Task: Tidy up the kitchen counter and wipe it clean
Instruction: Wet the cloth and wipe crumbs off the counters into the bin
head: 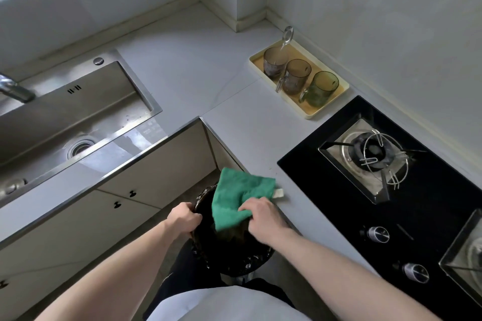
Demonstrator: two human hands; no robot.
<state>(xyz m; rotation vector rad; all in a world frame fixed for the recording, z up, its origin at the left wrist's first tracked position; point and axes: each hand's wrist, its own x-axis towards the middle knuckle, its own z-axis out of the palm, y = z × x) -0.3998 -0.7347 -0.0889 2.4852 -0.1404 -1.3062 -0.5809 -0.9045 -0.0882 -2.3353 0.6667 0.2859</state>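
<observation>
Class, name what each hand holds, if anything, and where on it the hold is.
Left hand grips the bin at its left rim. Right hand holds the green cloth by its lower right edge.

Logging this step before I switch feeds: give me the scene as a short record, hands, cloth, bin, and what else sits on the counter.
left hand: grips the rim of the bin
right hand: holds the green cloth
green cloth: at the counter edge, hanging partly over the bin
bin: black-lined, held below the counter edge
counter: small crumbs near the cloth
tray: holds three glass mugs, by the wall
stove: black, right of the cloth
sink: at left
</observation>
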